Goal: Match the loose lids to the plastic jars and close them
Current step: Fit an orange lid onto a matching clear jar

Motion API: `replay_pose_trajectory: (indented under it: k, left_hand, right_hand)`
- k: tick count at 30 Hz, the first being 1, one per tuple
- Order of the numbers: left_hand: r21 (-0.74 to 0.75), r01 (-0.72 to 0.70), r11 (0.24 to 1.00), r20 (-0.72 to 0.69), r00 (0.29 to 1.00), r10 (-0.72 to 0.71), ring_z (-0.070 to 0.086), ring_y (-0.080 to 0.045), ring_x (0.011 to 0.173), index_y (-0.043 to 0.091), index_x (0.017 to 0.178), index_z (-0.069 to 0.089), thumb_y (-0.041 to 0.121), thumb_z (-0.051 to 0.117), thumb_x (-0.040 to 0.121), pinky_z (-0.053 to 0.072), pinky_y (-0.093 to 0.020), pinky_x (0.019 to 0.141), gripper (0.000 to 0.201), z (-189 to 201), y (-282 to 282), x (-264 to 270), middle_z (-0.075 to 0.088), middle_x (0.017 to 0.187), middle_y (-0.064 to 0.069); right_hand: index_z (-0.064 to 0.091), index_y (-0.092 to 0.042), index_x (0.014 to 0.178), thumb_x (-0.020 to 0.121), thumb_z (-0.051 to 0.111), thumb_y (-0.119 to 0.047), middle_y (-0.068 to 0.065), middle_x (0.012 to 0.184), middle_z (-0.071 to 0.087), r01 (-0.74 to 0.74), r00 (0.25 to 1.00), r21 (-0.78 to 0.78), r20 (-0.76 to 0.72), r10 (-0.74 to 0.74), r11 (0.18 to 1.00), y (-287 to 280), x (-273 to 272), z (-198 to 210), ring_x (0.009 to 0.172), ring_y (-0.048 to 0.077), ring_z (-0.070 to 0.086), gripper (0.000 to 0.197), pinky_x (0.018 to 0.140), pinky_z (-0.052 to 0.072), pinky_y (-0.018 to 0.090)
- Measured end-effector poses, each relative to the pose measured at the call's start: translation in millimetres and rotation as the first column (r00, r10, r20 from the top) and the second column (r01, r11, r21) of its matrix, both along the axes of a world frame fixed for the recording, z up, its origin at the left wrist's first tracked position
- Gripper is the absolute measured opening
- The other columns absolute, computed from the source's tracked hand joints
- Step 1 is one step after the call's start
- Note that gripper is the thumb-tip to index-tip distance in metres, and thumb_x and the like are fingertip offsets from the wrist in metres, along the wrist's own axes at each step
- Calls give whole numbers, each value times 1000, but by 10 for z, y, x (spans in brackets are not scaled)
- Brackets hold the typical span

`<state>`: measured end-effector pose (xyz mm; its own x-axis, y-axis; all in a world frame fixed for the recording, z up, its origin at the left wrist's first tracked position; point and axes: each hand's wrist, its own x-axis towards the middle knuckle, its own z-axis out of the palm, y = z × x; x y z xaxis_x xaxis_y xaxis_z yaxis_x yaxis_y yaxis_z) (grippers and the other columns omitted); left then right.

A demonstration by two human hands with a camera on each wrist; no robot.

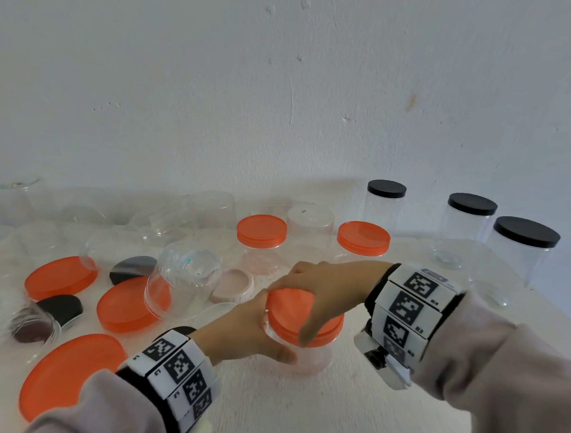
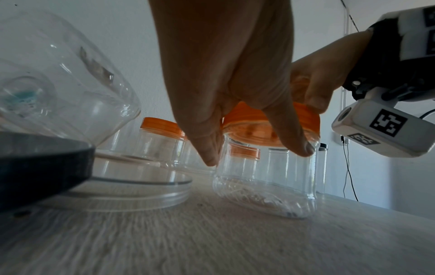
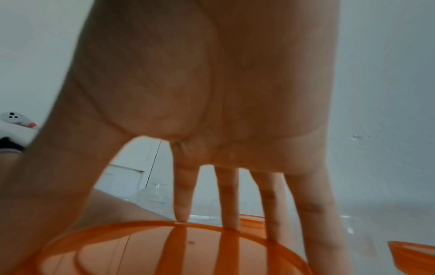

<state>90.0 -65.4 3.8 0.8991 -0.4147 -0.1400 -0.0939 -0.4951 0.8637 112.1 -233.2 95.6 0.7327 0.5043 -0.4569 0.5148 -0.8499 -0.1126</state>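
Left hand (image 1: 255,332) fingers clamp the clear jar (image 1: 304,356) against the bench (image 1: 297,413), apparently bracing it while right hand (image 1: 319,286) fingers, spread, grip the orange lid (image 1: 304,319) for twisting.

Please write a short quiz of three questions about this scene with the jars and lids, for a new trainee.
1. True or false: the right hand lies on top of the orange lid.
2. What does the left hand hold? A) a black lid B) the clear jar under the orange lid C) nothing
3. Fill in: the three tall jars at the far right wear ___ lids.

Key: 1 true; 2 B; 3 black
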Motion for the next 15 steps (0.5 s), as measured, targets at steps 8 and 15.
replay_pose_trajectory:
  k: [8,15]
  left_hand:
    - [42,-21,999,14,1000,20,49,-13,127,18,144,31,20,91,62,40,-39,109,101,-21,11,16,52,136,6]
    - [31,-23,999,9,1000,23,48,-10,126,21,142,31,22,91,61,41,-36,108,101,-40,11,22,51,135,9]
  right_hand:
    - [18,-36,149,67,52,-86,-1,147,27,112,990,-79,89,-105,991,23,0,-93,107,22,45,101,80,44,38]
    - [12,-54,143,61,77,-64,-11,140,26,41,999,-49,-3,-41,998,-21,41,-57,130,25,37,105,99,41,47]
